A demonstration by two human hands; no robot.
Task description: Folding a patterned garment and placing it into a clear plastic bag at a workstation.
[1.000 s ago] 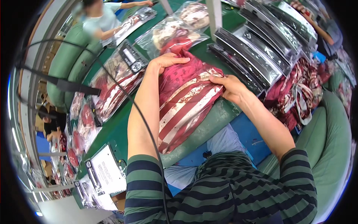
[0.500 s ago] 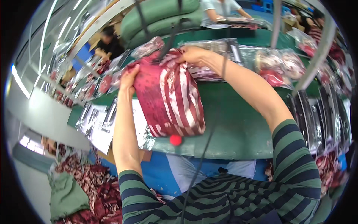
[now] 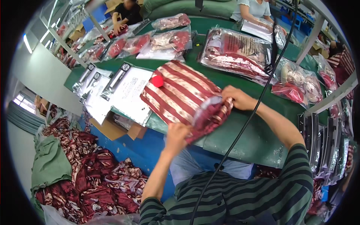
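Observation:
A bag-shaped striped cloth piece [image 3: 179, 92] in dark red and mottled cream lies at a slant over the green table, its open end toward me. Near its far left corner a round red ball [image 3: 157, 81] shows against the stripes. My left hand [image 3: 177, 137] is closed on the near edge of the opening. At the other side of that opening, my right hand [image 3: 238, 98] pinches the gathered rim. Pinkish lining shows between the two hands. Flat clear packets with white sheets [image 3: 129, 88] lie just left of the cloth.
Clear-bagged red and cream goods [image 3: 234, 52] lie across the green table [image 3: 258, 138]. Black-edged packets [image 3: 324, 140] stand in a row at the right. A heap of red cloth [image 3: 93, 180] covers the floor at left, near a cardboard box [image 3: 112, 127]. Two people work beyond the table.
The cloth piece, upright before, is now tilted down with its opening toward me. Both hands have come nearer and moved right with it. The red ball now shows at its far left.

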